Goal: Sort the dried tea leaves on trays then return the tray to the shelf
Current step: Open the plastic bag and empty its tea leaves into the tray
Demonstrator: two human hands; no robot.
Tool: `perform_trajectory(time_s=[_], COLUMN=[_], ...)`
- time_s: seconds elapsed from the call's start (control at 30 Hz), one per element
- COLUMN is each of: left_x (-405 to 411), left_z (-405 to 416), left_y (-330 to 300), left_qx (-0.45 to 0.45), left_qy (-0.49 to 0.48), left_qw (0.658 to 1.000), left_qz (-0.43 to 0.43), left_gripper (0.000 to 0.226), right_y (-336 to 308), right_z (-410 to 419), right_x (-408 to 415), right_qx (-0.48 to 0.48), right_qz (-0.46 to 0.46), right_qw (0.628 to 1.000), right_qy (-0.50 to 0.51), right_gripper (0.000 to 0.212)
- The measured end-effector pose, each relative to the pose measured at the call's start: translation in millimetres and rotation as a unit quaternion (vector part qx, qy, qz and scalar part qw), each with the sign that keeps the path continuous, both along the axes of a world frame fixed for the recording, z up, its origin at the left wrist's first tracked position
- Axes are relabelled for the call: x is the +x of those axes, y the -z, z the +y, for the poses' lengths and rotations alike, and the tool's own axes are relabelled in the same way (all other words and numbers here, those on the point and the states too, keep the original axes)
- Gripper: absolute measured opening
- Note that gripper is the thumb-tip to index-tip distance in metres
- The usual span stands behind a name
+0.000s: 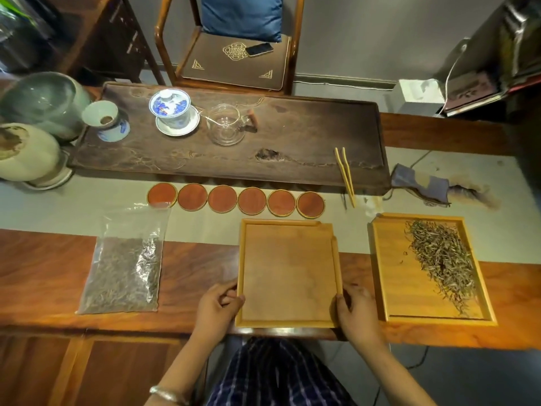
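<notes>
A bare light-wood tray lies flat at the table's near edge, in front of me. My left hand grips its left rim near the front corner. My right hand grips the right rim opposite. A second wooden tray sits to the right, holding a heap of pale dried tea leaves along its right half. Left of the bare tray lies a clear plastic bag of dried tea leaves.
Several round red coasters line up behind the tray. Bamboo tongs rest on the dark tea board, which carries a gaiwan, a glass pitcher and a cup. Ceramic jars stand left, a chair behind.
</notes>
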State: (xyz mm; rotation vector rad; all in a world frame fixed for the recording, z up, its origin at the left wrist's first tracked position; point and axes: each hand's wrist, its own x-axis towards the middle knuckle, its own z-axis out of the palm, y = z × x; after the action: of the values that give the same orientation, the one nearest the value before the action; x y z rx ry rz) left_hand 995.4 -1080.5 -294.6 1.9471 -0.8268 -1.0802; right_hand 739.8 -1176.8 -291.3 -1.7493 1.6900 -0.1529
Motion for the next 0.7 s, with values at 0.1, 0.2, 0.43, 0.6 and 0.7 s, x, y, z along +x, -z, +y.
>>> perform_trajectory(time_s=[0.1,0.2,0.43,0.6,0.7], left_x=[-7,-12,-16,-16,-7], left_z=[4,4,2,0,2], left_y=[5,10,23,24,23], left_qx=[0.012,0.013,0.032,0.058,0.057], left_qy=[-0.009,-0.008,0.022,0.042,0.031], left_qw=[1.0,0.999,0.995,0.992,0.996], left_qz=[-0.02,-0.034,-0.088,-0.102,-0.057], left_gripper=[0.039,0.04,0.032,0.03,0.028], right_y=[3,6,13,15,6], right_z=[2,1,6,5,1], right_x=[-4,-5,-4,-2,2], right_qx=[-0.006,-0.01,-0.053,-0.043,-0.045], right_qz=[0.017,0.02,0.016,0.019,0.023], right_qw=[1.0,1.0,0.998,0.997,0.997], right_qy=[0.003,0.015,0.041,0.055,0.056], right_gripper=[0.029,0.029,0.03,0.026,0.028])
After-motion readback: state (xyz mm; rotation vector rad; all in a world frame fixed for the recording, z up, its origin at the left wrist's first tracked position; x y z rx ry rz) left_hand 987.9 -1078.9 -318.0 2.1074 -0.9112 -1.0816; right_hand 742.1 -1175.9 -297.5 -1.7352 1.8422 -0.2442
